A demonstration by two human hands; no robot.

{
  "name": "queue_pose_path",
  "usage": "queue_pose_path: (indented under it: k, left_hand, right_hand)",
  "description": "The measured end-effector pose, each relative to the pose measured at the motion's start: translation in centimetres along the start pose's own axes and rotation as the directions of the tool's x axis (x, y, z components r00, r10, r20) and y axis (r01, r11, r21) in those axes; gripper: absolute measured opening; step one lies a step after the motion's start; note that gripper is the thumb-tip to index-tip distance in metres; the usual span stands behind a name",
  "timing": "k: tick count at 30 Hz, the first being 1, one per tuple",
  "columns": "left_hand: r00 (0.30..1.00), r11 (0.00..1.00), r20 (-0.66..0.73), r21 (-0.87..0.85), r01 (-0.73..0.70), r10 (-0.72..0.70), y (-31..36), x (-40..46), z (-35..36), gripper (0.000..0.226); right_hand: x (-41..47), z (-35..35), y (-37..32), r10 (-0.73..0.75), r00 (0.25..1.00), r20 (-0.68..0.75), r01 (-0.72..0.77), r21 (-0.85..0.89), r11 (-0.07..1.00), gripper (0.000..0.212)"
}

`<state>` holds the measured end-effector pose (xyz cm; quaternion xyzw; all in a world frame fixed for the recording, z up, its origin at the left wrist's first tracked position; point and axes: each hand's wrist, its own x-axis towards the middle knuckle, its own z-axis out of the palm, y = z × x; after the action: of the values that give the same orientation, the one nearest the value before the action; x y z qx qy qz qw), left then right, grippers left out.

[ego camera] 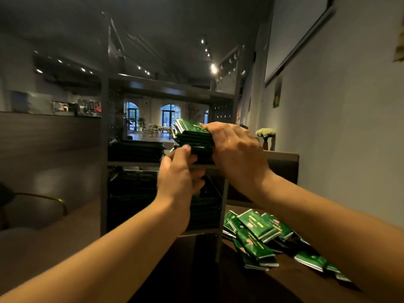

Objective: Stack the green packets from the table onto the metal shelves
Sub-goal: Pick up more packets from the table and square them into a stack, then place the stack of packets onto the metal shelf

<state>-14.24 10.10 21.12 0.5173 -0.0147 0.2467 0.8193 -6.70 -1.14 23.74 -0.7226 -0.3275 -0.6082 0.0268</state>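
Both hands (pixel 209 158) around glossy green packets (pixel 194 136) (silver-edged, stacked).

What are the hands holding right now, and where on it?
A stack of green packets at shelf height: the right hand wraps its right end, and the left hand grips the lower front edge.

hands (pixel 236 149): 2 | shelf unit (pixel 105 171): 1 | flower vase (pixel 265 143): 1
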Motion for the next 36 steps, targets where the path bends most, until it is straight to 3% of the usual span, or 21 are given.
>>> queue_pose_path:
  k: [4, 6, 10, 13, 22, 25, 27, 29, 36]
  left_hand:
    - [0.999, 0.995, -0.034, 0.095, -0.01, 0.013, -0.3, 1.3, -2.5, 0.02]
    - [0.999, 0.995, -0.041, 0.098, 0.025, -0.021, -0.3, 1.9, -3.3, 0.019]
    - [0.999, 0.988, -0.034, 0.156, 0.004, 0.001, 0.1, 3.4, -4.9, 0.014]
    - [1.0, 0.987, -0.011, 0.163, -0.009, 0.011, 0.8, 4.0, -5.8, 0.006]
    - [0.998, 0.985, -0.024, 0.162, -0.058, 0.063, 0.5, 4.9, -7.5, 0.017]
    - [0.997, 0.985, -0.042, 0.161, -0.062, 0.07, 0.3, 4.9, -7.6, 0.019]
    - [0.998, 0.986, -0.039, 0.157, -0.05, 0.057, 0.2, 4.9, -7.9, 0.022]
    - [0.999, 0.987, -0.035, 0.162, -0.02, 0.026, 0.2, 5.1, -8.1, 0.023]
    - [0.997, 0.976, -0.051, 0.214, -0.039, 0.051, 0.0, 5.5, -7.9, 0.021]
  right_hand:
    - [4.1, 2.7, -0.2, -0.021, 0.995, 0.099, 0.015, 0.059, 0.998, 0.035]
    - [5.2, 3.9, -0.2, -0.034, 0.97, 0.241, 0.025, 0.042, 0.999, 0.032]
    - [7.9, 7.1, 0.6, 0.098, 0.819, 0.566, -0.128, 0.014, 0.992, 0.032]
    - [9.4, 9.2, 1.6, 0.097, 0.784, 0.613, -0.144, 0.028, 0.989, 0.04]
    - [9.7, 12.3, 3.5, 0.042, 0.717, 0.696, -0.126, 0.07, 0.989, 0.035]
    - [9.9, 12.3, 3.6, 0.05, 0.608, 0.792, -0.169, 0.067, 0.983, 0.05]
    - [10.5, 12.2, 3.3, 0.05, 0.486, 0.872, -0.235, 0.076, 0.969, 0.044]
    - [10.9, 11.8, 3.1, 0.054, 0.432, 0.9, -0.259, 0.067, 0.963, 0.038]
    - [10.5, 10.6, 2.3, 0.152, 0.55, 0.821, -0.338, 0.052, 0.94, 0.041]
